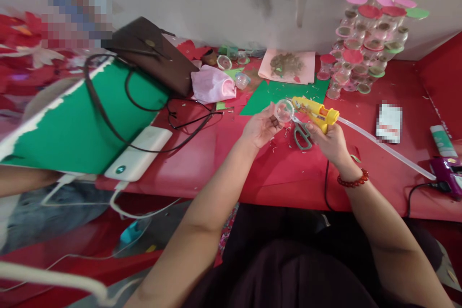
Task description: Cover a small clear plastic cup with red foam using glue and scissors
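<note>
My left hand (pixel 263 127) pinches a small clear plastic cup (pixel 284 111) whose round rim faces me. Wrapped round the grip of a yellow glue gun (pixel 314 110) is my right hand (pixel 330 140). The gun's nozzle end points left and is close to the cup; whether they touch I cannot tell. A long clear glue stick (pixel 386 147) trails from the gun's back toward the right. Below the gun, scissors with grey handles (pixel 302 135) lie on the red table (pixel 252 173) among paper scraps.
A stacked bunch of clear cups with coloured discs (pixel 361 53) stands at the back right. Pink paper (pixel 285 74), a green sheet (pixel 260 98), a phone (pixel 389 122) and a purple device (pixel 447 175) lie about. Left are a brown bag (pixel 151 53), glasses (pixel 176 118) and a white power bank (pixel 139 156).
</note>
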Demonstrator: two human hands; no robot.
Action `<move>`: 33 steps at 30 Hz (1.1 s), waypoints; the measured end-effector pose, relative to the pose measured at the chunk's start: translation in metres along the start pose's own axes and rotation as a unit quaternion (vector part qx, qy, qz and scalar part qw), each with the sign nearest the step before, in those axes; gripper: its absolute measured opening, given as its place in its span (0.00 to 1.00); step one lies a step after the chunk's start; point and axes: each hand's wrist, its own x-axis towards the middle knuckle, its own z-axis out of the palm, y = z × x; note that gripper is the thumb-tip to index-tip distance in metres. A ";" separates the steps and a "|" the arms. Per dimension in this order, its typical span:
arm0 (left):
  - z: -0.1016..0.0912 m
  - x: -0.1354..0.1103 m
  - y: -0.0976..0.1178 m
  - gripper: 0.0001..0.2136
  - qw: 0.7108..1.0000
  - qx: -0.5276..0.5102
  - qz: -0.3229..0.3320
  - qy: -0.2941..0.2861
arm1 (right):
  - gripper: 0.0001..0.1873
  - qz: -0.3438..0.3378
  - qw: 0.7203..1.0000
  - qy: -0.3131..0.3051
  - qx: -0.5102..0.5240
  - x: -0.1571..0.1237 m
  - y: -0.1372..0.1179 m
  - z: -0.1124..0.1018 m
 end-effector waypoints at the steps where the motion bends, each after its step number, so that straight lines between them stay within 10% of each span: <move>1: 0.001 0.000 0.000 0.06 1.000 0.001 0.002 0.002 | 0.33 0.000 1.000 0.006 0.006 0.000 0.000 0.000; 33: 0.005 -0.004 0.006 0.10 1.000 -0.009 0.002 0.013 | 0.29 0.000 0.999 0.034 0.008 0.000 0.001 0.001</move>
